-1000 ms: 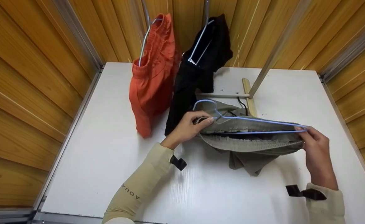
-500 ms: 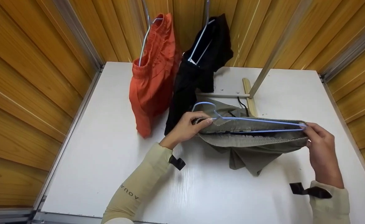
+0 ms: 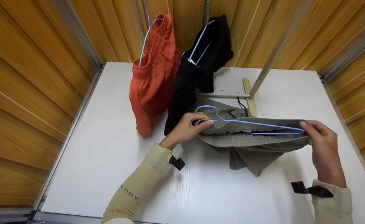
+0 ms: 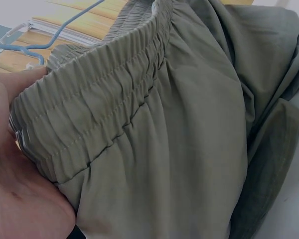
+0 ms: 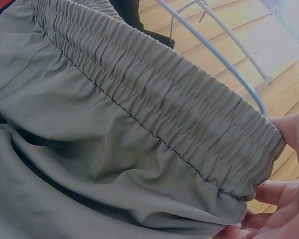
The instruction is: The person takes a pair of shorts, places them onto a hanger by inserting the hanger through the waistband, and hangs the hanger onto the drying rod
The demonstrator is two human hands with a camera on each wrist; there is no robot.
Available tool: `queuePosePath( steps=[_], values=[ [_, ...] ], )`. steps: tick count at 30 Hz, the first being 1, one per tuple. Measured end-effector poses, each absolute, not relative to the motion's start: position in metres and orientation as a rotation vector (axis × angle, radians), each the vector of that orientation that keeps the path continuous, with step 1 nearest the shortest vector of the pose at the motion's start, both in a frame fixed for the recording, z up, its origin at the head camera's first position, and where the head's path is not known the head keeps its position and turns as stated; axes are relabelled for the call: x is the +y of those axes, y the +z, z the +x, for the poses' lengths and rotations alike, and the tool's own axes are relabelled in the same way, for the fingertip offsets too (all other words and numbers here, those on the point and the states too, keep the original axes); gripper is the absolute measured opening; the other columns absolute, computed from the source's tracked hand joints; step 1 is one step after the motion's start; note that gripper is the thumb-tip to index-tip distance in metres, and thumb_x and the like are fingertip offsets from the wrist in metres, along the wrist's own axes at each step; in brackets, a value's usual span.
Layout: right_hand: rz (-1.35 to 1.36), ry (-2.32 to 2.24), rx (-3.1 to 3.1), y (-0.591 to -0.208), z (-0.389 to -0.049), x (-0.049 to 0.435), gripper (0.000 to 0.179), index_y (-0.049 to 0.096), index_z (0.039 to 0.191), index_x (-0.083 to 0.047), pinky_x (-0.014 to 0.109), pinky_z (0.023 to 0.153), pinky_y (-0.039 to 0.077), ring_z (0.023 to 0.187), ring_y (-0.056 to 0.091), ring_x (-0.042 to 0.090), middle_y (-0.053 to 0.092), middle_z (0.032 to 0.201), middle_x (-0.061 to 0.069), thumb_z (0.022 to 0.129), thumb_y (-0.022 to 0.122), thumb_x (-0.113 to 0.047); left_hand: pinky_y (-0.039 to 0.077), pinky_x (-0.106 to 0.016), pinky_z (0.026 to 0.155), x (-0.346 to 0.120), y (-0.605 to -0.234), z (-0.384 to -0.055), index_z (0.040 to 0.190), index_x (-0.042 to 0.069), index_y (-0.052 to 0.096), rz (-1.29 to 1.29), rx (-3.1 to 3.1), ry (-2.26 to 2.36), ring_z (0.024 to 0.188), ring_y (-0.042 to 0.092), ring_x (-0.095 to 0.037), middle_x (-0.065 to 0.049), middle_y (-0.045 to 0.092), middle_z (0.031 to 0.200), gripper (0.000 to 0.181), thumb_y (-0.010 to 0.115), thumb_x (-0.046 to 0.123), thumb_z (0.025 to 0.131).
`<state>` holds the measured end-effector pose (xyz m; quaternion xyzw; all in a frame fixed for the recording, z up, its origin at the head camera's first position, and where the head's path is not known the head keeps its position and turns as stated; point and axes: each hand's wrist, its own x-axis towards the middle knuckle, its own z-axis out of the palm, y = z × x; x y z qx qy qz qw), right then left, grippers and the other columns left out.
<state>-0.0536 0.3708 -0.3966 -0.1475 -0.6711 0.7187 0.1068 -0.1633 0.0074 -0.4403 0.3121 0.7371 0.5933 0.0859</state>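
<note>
Grey-green shorts (image 3: 257,158) with a gathered elastic waistband (image 4: 97,99) are held up over the white table, their waist opening facing up. My left hand (image 3: 188,127) pinches the left end of the waistband, thumb on top, beside the neck of a blue wire hanger (image 3: 263,124). The hanger's body lies along the waist opening, with its hook above the left thumb. At the other end, my right hand (image 3: 325,140) grips the waistband's right side, its thumb at the hanger's corner. In the right wrist view, the hanger wire (image 5: 214,52) runs down behind the waistband to the thumb.
Red shorts (image 3: 152,77) and a black garment (image 3: 198,71) hang on hangers at the back. A wooden stand with a slanting post (image 3: 264,73) and foot (image 3: 248,90) is behind the grey-green shorts. Wooden walls (image 3: 23,77) enclose the white table (image 3: 101,149).
My right hand has moved right, drawing the waistband wider, so the hanger's corner now sits within it. The hook has dropped slightly. My left hand has barely moved.
</note>
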Motion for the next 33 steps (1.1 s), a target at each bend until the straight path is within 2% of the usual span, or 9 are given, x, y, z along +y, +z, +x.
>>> queuePosePath(
  steps=[8,13,19,26,33],
  values=[
    [-0.409,2.054,-2.065,-0.392,-0.053,0.364,0.015,0.070,0.098,-0.002,0.018,0.061,0.047,0.068,0.058,0.006,0.064,0.083,-0.002,0.090,0.067,-0.014,0.045,-0.020,0.075,0.009,-0.445,-0.163,0.092,0.013,0.076,0.914,2.246,1.715,0.080,0.055,-0.004,0.001,0.069,0.086,0.016,0.068,0.027,0.090],
    [-0.417,2.001,-2.097,-0.390,-0.054,0.359,0.010,0.070,0.095,-0.005,0.017,0.059,0.047,0.065,0.057,0.005,0.064,0.080,-0.004,0.090,0.067,-0.012,0.045,-0.020,0.079,0.012,-0.443,-0.162,0.094,0.011,0.076,0.873,2.286,1.682,0.083,0.056,-0.004,-0.003,0.071,0.090,0.014,0.068,0.022,0.090],
    [-0.478,1.834,-2.204,-0.385,-0.054,0.354,0.004,0.071,0.091,-0.012,0.016,0.055,0.045,0.061,0.055,0.003,0.063,0.073,-0.007,0.089,0.069,-0.015,0.044,-0.020,0.076,0.014,-0.440,-0.161,0.096,0.007,0.075,0.818,2.326,1.646,0.081,0.054,-0.007,-0.008,0.071,0.091,0.014,0.068,0.018,0.090],
    [-0.546,1.441,-2.459,-0.381,-0.054,0.346,0.006,0.070,0.095,-0.022,0.023,0.049,0.036,0.056,0.046,0.004,0.054,0.062,-0.013,0.091,0.067,-0.026,0.045,-0.020,0.077,0.014,-0.442,-0.161,0.094,0.016,0.076,0.836,2.338,1.637,0.082,0.056,-0.004,0.002,0.071,0.089,0.015,0.068,0.029,0.090],
    [-0.477,1.297,-2.586,-0.380,-0.053,0.337,0.021,0.068,0.105,-0.018,0.021,0.053,0.039,0.067,0.050,0.004,0.056,0.083,-0.017,0.091,0.065,-0.033,0.042,-0.020,0.070,0.017,-0.443,-0.159,0.090,0.015,0.075,0.879,2.332,1.645,0.076,0.052,-0.005,0.005,0.065,0.083,0.018,0.068,0.031,0.090]
  ],
)
